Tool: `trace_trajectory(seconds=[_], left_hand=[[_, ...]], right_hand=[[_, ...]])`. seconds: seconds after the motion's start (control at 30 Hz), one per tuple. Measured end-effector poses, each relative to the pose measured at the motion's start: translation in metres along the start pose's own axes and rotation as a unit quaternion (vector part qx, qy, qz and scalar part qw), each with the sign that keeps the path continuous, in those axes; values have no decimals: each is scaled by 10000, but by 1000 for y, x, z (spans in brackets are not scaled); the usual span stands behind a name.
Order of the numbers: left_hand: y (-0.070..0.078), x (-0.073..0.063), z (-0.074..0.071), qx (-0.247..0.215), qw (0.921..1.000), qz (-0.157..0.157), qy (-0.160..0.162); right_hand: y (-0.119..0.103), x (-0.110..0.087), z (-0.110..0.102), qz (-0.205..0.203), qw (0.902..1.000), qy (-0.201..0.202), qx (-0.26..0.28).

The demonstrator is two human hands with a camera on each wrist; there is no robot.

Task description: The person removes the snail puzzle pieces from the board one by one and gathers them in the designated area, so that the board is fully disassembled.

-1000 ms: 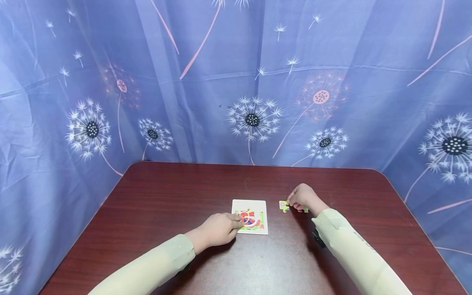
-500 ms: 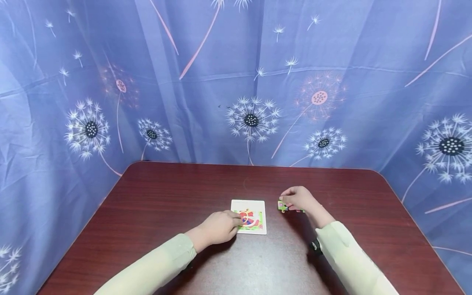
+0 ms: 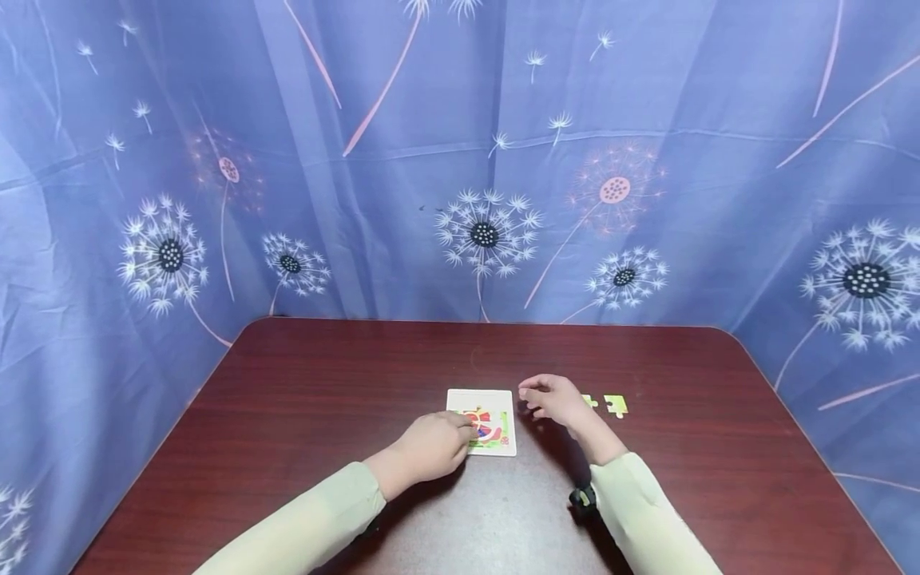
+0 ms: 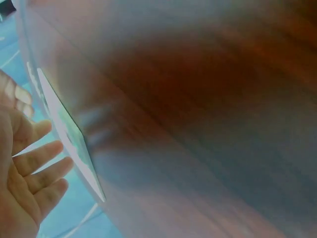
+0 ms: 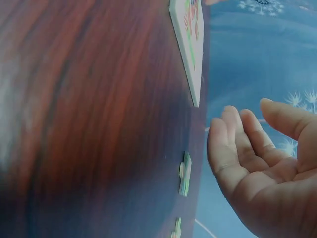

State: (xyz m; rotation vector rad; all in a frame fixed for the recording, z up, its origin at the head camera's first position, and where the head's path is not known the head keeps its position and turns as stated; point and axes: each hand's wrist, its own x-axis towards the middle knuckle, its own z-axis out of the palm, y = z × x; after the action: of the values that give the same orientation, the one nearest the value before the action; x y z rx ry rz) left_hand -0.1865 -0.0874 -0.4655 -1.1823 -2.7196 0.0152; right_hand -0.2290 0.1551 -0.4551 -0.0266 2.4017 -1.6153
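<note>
Dark red surface [image 3: 345, 375], blue curtain [image 3: 402, 271] behind: right hand [image 3: 555, 399] now beside the puzzle board [image 3: 480, 397]

The curtain, printed with white and pink dandelions, hangs behind and on both sides of the wood-grained surface. The board lies flat near the middle, a colourful picture inside its pale border. The left hand [image 3: 427, 447] rests on its left part, fingers loosely extended and not closed around it.

Half a second ago the right hand was over the loose pieces; it has come left to the board's right edge. That uncovers a far-right piece [image 3: 616, 405] and another piece [image 3: 589, 402] partly behind the hand. A pink-marked piece that lay under the fingers no longer shows. It may be in the grasp or behind the hand; I cannot tell whether the bent fingers grip anything. I would judge that attention is passing from the loose pieces to the board.

The head view alone shows the board's picture broadly, though the left fingers cover part of it. The right wrist view adds the thickness of the board and of two pieces, plus the right palm, with nothing plainly visible between its fingers. The left wrist view shows the left hand's separated fingers from the palm side, with the board almost edge-on.
</note>
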Motion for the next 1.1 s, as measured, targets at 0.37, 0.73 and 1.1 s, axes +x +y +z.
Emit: trace_trajectory(seconds=[0.37,0.73,1.1], left_hand=[[15,4,1,111,9986,300,-422],[14,6,-4,-60,9967,260,-771],[14,7,0,-161,9959,189,-867]], right_hand=[[-1,2,24,55,9985,-230,-495],[-5,8,26,-343,9902,-373,-1300],[-9,20,22,106,9939,-554,-947]])
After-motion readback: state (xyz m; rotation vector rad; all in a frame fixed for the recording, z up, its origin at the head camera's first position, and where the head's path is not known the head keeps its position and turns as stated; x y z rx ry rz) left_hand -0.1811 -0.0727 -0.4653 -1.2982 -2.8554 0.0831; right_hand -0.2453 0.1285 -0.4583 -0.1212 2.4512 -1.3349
